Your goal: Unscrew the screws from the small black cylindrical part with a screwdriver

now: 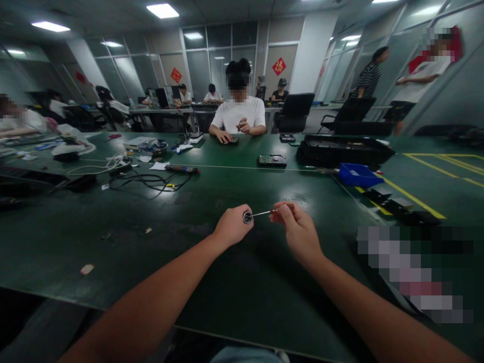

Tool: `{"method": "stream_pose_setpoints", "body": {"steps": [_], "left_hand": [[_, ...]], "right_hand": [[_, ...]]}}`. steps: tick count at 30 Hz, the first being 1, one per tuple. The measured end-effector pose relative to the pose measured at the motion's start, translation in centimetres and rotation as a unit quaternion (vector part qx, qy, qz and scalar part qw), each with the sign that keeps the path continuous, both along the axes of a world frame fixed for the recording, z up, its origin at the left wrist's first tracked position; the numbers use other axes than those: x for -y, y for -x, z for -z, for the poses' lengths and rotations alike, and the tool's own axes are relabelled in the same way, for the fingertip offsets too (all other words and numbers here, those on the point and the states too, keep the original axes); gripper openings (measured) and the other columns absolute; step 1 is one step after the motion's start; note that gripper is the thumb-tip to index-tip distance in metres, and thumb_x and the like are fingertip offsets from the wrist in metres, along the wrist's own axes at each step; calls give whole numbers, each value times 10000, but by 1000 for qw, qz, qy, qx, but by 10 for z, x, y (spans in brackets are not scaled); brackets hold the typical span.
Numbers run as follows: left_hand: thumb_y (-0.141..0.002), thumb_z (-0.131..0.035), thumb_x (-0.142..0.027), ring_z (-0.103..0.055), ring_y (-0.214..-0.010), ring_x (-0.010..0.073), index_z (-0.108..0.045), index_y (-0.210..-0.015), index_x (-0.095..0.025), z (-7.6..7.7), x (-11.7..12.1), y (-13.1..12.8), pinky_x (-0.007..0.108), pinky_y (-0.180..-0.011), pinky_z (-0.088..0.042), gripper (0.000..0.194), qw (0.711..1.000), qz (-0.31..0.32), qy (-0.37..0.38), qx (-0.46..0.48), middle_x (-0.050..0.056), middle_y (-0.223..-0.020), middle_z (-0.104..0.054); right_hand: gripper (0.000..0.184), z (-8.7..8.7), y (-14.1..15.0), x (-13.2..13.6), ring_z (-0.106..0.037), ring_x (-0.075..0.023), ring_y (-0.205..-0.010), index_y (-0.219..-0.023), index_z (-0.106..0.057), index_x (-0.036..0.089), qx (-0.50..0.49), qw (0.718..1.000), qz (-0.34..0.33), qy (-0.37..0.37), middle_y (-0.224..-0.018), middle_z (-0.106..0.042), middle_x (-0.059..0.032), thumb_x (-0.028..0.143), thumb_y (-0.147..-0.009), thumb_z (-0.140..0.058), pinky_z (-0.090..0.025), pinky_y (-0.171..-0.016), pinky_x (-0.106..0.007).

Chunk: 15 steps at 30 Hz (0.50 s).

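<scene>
My left hand [231,226] is closed around a small dark cylinder [247,218] whose round, silver-rimmed end faces right; the rest of it is hidden in the fist. Between the fingertips of my right hand [300,229] is pinched a slim metal rod [261,214] with a reddish part by the fingers. The rod's left tip reaches the cylinder's round end; whether it goes inside I cannot tell. Both hands are held above the green tabletop [212,272].
Across the table a person [239,108] handles small parts. A circuit-board device [272,160], a black tray [344,148] and a blue bin [359,175] lie at the right. Black cables [151,184] and a dark pen-shaped tool [182,169] lie left. Yellow tape [412,194] marks the right side.
</scene>
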<state>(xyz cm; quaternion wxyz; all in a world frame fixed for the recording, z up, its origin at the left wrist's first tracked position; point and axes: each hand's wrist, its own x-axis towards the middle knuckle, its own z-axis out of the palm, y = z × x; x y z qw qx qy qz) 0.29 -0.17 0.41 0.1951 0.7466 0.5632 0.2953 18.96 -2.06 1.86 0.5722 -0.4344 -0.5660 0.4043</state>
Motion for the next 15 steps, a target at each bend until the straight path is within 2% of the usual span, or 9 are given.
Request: {"method": "stream_pose_setpoints", "body": {"steps": [4, 6, 9, 15], "left_hand": [[-823, -652, -251, -625, -726, 173, -647, -888, -236, -3, 1, 1, 266, -622, -377, 67, 999, -5, -24, -38, 12, -801, -692], [-824, -653, -246, -625, -722, 170, -643, -872, -232, -4, 0, 2, 265, -620, -379, 51, 999, -12, -14, -32, 11, -795, -689], [-839, -635, -257, -619, -706, 160, -635, -839, -222, -4, 0, 2, 262, -624, -389, 35, 1000, 2, 2, -11, 3, -778, -682], [-839, -625, -260, -608, -693, 148, -638, -838, -215, -3, 2, 1, 255, -621, -396, 46, 1000, 3, 11, 20, -4, -763, -679]], "right_hand": [[297, 2, -5, -11, -624, -161, -683, -876, -637, 200, -114, 991, -10, 73, -764, -631, -9, 497, -882, -632, -553, -738, -364], [286, 3, -7, -14, -614, -153, -665, -867, -629, 204, -125, 990, -2, 68, -749, -622, 2, 489, -864, -654, -556, -726, -355], [285, 3, -8, -14, -634, -159, -704, -917, -625, 210, -89, 995, 26, 31, -801, -647, -7, 492, -878, -642, -556, -738, -355], [278, -1, -2, -1, -675, -193, -761, -969, -613, 214, 50, 998, 22, -40, -826, -683, -35, 486, -943, -561, -543, -759, -372]]}}
